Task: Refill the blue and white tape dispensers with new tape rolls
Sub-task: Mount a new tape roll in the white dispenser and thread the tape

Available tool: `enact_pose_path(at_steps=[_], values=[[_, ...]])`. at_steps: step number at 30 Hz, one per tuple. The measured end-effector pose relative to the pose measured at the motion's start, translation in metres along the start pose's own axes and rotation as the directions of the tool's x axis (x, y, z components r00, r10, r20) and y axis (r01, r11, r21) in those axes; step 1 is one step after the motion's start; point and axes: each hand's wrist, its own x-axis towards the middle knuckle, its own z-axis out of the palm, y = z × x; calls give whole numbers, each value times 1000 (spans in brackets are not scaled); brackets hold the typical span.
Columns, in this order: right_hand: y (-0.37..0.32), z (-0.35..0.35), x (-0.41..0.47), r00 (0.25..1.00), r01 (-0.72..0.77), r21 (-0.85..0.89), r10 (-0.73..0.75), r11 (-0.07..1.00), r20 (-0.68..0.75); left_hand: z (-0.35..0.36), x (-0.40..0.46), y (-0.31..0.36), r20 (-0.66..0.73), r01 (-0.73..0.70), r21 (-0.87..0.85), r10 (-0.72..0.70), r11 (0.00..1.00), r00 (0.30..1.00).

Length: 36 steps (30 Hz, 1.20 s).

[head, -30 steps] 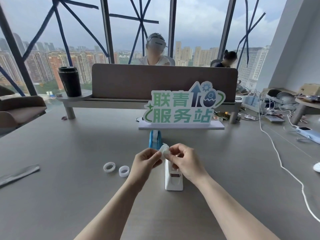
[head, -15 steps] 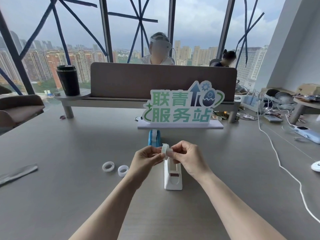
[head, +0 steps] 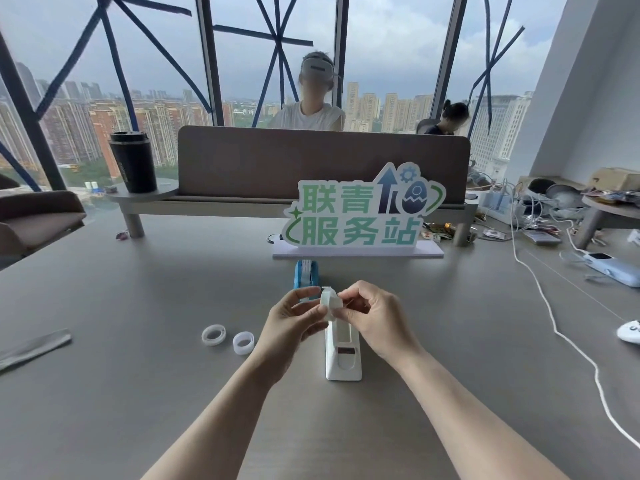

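Note:
A white tape dispenser (head: pixel 343 355) stands on the grey table (head: pixel 138 393) just in front of me, its long side toward me. Above its far end, my left hand (head: pixel 294 318) and my right hand (head: pixel 372 315) pinch a small white tape roll (head: pixel 330 301) between their fingertips. A blue tape dispenser (head: pixel 306 276) stands behind my hands, partly hidden by my left fingers. Two clear tape rolls, one (head: pixel 214 335) beside the other (head: pixel 243 342), lie flat on the table to the left.
A green and white sign (head: pixel 360 216) on a white base stands behind the blue dispenser. A white cable (head: pixel 561 337) runs down the table's right side. A black cup (head: pixel 133 162) sits on a raised shelf. A grey strip (head: pixel 34 346) lies far left. Two people sit beyond the divider.
Both hands with the small roll have stayed above the white dispenser's far end; the roll has turned slightly between the fingers. The camera has shifted a little.

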Motion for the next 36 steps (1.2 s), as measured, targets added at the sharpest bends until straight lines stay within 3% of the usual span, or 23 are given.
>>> enact_pose_path(at_steps=[9,19,30,36], values=[[5,0,4,991,-134,34,134,990,22,3,-3,-1,-13,-28,71,29,997,999],[-12,-7,5,948,-318,241,300,917,111,9,-1,-3,-55,-100,150,109,984,993],[-4,-2,4,999,-40,-78,42,996,21,9,-3,-1,-31,-78,119,82,990,996],[-6,0,1,999,-29,-47,30,998,20,6,-3,-4,-37,-35,14,36,999,999]])
